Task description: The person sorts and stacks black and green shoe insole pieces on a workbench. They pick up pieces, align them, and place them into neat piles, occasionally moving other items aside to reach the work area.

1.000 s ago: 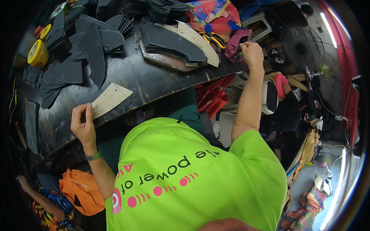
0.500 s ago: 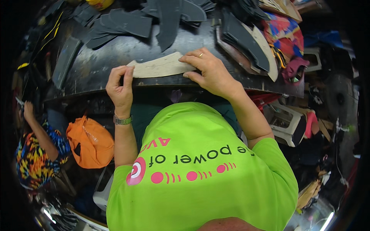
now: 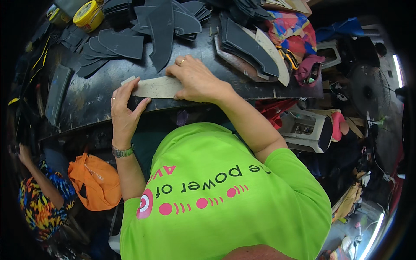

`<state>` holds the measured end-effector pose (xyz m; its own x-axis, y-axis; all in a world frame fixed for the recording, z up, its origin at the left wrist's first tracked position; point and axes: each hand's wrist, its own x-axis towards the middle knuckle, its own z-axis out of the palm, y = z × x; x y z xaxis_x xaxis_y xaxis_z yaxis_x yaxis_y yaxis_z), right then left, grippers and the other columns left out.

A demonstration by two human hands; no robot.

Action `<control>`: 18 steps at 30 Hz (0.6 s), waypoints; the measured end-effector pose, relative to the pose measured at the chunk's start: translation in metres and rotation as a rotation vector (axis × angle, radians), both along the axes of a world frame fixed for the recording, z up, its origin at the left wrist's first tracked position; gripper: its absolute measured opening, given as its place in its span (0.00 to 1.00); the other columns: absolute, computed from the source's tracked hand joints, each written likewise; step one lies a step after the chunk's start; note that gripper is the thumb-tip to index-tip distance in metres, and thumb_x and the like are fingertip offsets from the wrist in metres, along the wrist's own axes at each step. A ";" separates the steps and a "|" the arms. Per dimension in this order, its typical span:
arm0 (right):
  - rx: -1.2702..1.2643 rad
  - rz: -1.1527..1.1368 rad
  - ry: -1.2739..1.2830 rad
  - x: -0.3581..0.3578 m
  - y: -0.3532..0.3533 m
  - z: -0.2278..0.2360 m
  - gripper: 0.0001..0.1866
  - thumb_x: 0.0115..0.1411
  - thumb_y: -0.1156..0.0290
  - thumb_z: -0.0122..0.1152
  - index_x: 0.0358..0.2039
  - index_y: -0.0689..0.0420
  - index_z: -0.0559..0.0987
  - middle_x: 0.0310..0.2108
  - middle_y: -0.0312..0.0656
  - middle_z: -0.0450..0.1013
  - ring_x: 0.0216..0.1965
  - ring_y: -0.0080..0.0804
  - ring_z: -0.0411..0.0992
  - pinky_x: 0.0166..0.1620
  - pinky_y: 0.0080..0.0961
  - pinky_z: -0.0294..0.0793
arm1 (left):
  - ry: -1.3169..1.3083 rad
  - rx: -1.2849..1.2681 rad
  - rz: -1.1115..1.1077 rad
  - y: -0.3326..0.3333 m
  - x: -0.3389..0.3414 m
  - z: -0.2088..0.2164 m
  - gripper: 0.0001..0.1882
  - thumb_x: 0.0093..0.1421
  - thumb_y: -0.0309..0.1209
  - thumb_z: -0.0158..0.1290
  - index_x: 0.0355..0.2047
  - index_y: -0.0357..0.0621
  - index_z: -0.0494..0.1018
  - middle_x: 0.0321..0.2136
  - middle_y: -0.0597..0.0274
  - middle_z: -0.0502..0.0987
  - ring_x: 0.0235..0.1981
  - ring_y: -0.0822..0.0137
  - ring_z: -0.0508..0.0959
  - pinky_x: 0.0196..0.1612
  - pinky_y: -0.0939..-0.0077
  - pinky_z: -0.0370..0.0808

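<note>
A curved, off-white flat template-like piece (image 3: 156, 88) lies along the near edge of the dark table, a small written mark on its upper face. At its left end my left hand (image 3: 125, 115) has its fingers over the top and its thumb on the near edge. My right hand (image 3: 195, 81) grips the other end, fingers on the far side and thumb on the near side, hiding that end. Just beyond the piece are dark grey cut sheet pieces (image 3: 161, 37), one long pointed one reaching toward my right hand.
More dark grey pieces (image 3: 119, 44) fan out at the far left; a curved stack (image 3: 247, 45) lies right. A yellow tub (image 3: 89, 16) stands at the back. Scissors with orange-black handles (image 3: 288, 58) lie beside colourful cloth (image 3: 292, 30). An orange bag (image 3: 95, 182) and another person's arm (image 3: 43, 180) are left.
The view has shifted. My left hand has gone from a pinch to fingers laid over the piece's end with the thumb spread. The piece now lies flatter, its mark visible.
</note>
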<state>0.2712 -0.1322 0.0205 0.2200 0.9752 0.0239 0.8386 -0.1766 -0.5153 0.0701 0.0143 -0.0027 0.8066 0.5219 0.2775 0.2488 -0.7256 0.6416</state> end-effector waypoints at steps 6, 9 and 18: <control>0.063 -0.022 0.065 -0.014 -0.010 0.006 0.22 0.45 0.75 0.70 0.42 0.61 0.74 0.43 0.51 0.72 0.49 0.51 0.69 0.53 0.41 0.70 | -0.035 0.270 -0.032 -0.016 0.011 0.008 0.28 0.49 0.31 0.68 0.53 0.50 0.76 0.48 0.61 0.78 0.52 0.58 0.75 0.61 0.60 0.64; 0.046 -0.018 0.244 -0.016 -0.022 0.015 0.19 0.49 0.80 0.64 0.43 0.60 0.73 0.40 0.51 0.75 0.44 0.54 0.74 0.47 0.43 0.73 | 0.018 0.385 -0.133 -0.019 0.016 0.019 0.24 0.48 0.31 0.68 0.47 0.48 0.78 0.42 0.62 0.79 0.48 0.60 0.76 0.62 0.58 0.63; 0.213 -0.928 -0.006 0.100 -0.163 0.083 0.13 0.56 0.67 0.68 0.40 0.58 0.82 0.32 0.48 0.80 0.38 0.40 0.80 0.42 0.32 0.76 | -0.144 -0.368 -0.176 -0.024 0.032 0.018 0.09 0.55 0.24 0.65 0.33 0.41 0.75 0.31 0.64 0.80 0.33 0.73 0.78 0.42 0.75 0.77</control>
